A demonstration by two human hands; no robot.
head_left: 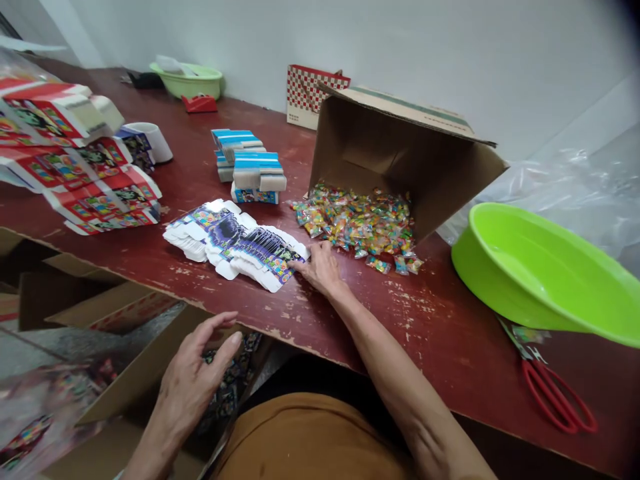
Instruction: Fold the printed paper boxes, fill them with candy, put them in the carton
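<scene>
A fanned row of flat purple-and-white printed cartons lies on the dark red table. At its right end is my right hand, thumb over the printed face and fingers curled at the edge of the end carton. My left hand hangs in front of the table edge, fingers and thumb apart, holding nothing. Beneath it, partly hidden, an open cardboard box contains many small dark printed packs. Just beyond my right hand, small clear packets of colourful candy spill from a tipped cardboard box.
Bundled blue cartons stand behind the fan, and stacked red cartons at left. A green basin and red-handled scissors are at right. Farther back are a pale green basin, a red tape dispenser and a checked bag.
</scene>
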